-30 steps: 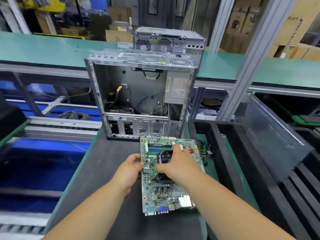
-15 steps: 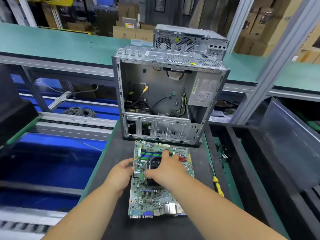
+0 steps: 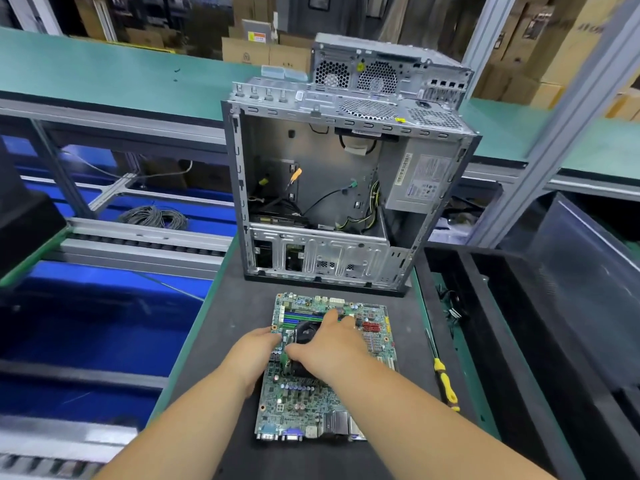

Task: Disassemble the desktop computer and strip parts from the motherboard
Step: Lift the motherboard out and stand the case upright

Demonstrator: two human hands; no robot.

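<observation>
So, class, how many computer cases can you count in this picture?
2. The open grey metal computer case stands on the dark mat behind the green motherboard. A second closed grey metal case sits behind it on the green belt; more may be hidden.

1. You work under bright, even overhead light; the shadows are soft.
2. Pale glare lies on the tilted dark panel [image 3: 585,271] well right of your grips.
3. The wide lens bows the frame posts [image 3: 568,109].
4. The left and bottom edges smear with motion blur.

Both hands [image 3: 256,355] [image 3: 329,348] reach forward, fingers curled.
</observation>
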